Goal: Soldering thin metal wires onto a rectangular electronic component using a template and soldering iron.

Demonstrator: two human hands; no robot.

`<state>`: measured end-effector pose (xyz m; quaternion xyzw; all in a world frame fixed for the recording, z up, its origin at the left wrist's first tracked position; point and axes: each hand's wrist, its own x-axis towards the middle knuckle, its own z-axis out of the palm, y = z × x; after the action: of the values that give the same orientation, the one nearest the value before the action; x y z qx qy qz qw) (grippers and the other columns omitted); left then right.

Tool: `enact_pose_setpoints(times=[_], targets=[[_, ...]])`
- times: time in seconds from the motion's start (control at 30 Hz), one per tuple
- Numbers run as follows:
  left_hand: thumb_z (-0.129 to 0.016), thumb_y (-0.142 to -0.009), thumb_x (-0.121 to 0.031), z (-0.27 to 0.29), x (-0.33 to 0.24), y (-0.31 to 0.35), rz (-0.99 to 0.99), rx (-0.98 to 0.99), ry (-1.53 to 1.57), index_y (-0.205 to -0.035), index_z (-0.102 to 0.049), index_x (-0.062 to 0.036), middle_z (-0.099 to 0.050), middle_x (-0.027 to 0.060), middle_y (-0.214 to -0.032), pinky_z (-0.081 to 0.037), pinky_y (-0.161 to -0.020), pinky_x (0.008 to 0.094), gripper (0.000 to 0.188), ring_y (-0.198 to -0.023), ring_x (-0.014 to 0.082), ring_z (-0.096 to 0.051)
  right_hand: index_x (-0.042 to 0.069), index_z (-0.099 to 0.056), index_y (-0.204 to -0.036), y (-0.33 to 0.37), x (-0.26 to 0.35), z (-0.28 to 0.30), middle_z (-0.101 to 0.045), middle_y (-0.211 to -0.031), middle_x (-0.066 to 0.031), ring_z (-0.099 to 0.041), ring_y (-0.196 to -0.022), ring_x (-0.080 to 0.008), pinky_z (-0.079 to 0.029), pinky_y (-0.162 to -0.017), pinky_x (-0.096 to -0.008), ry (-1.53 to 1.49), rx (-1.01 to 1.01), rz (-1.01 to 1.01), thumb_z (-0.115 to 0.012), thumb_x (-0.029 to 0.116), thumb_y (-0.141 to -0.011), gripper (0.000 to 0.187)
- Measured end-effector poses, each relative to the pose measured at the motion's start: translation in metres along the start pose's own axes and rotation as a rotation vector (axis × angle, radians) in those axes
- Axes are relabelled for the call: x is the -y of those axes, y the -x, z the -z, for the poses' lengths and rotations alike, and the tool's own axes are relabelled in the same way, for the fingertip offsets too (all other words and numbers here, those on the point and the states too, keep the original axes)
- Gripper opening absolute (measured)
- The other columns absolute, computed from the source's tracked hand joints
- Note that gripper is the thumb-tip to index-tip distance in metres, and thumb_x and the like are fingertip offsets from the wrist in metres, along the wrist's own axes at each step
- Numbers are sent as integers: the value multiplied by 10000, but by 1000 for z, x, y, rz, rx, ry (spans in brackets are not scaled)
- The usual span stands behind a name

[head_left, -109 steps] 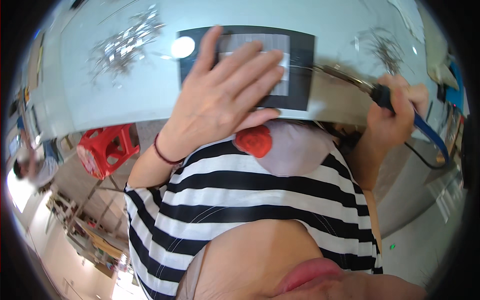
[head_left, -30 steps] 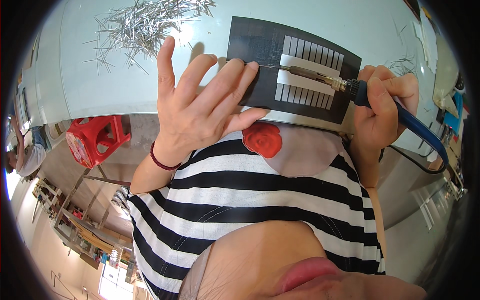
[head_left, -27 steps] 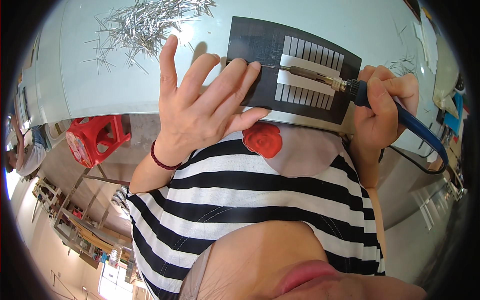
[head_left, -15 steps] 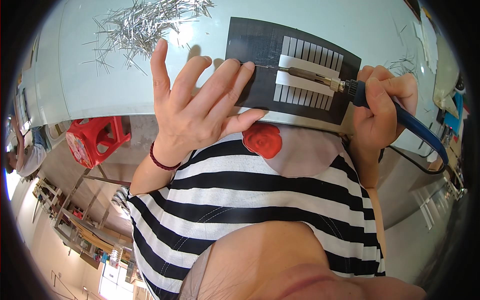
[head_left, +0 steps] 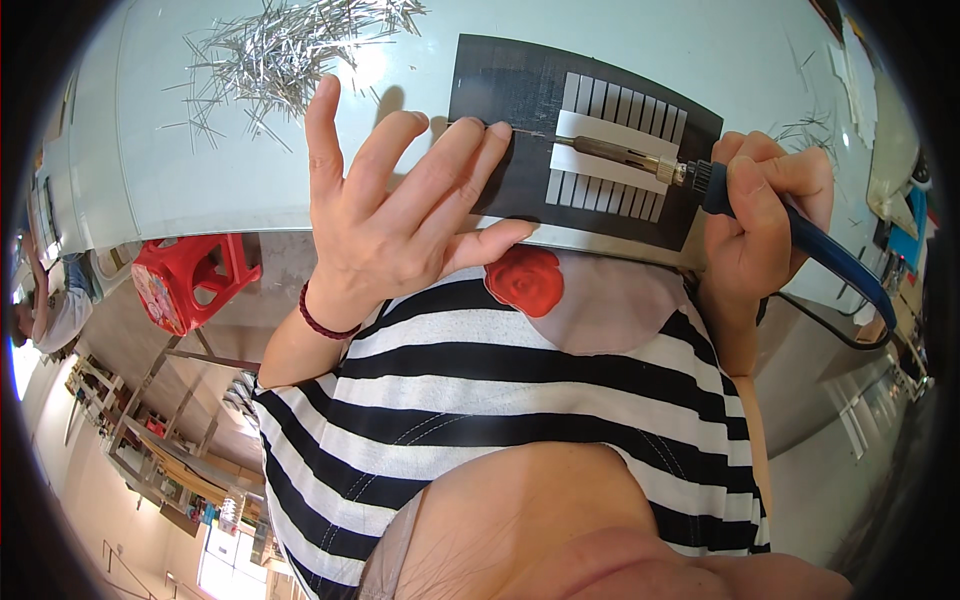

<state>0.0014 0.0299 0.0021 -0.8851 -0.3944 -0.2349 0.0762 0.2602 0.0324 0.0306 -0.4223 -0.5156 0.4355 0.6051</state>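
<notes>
A: What's going on at the worktop (head_left: 150, 170)?

B: Soldering, I'd judge. The right hand (head_left: 765, 215) grips a blue-handled soldering iron (head_left: 640, 160), tip lying across the pale strips (head_left: 615, 150) on a black mat (head_left: 500, 95). The left hand (head_left: 395, 215) pins a thin wire (head_left: 528, 132), fingers spread.

A: Next?

B: Probably a steady tip on the joint.

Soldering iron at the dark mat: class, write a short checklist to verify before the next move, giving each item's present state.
1. Right hand grips soldering iron by its blue handle: ok.
2. Iron tip lies over the white strips on the dark mat: ok.
3. Left hand fingertips clear of the hot barrel: ok.
4. Thin wire at the fingertips held steady: cannot tell.
5. Loose metal pins lie apart from the mat: ok.
</notes>
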Motion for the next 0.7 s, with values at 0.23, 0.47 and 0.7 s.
enact_pose_setpoints(times=[0.23, 0.47, 0.7], targets=[[-636, -860, -623, 0, 1, 0, -6, 12, 4, -1072, -811, -162, -698, -29, -1030, -343, -1129, 599, 536, -977, 236, -546, 49, -462, -773, 0, -1, -2, -417, -611, 17, -322, -584, -74, -266, -545, -281, 22, 6, -11, -666, -64, -839, 242], [-647, -855, -612, 0, 0, 1, -7, -6, 18, -1073, -811, -161, -697, -26, -1026, -347, -1125, 604, 527, -970, 238, -547, 43, -474, -783, 4, -1, 0, -423, -613, 16, -337, -567, -83, -284, -541, -284, 84, 68, 19, -663, -88, -834, 236], [-650, -855, -605, -2, 2, 2, -20, -14, 24, -1052, -815, -154, -697, -21, -1014, -351, -1121, 611, 520, -968, 238, -550, 24, -495, -809, 5, -4, 1, -482, -610, -20, -346, -522, -88, -281, -497, -286, 87, 144, 133, -633, -147, -807, 220]])
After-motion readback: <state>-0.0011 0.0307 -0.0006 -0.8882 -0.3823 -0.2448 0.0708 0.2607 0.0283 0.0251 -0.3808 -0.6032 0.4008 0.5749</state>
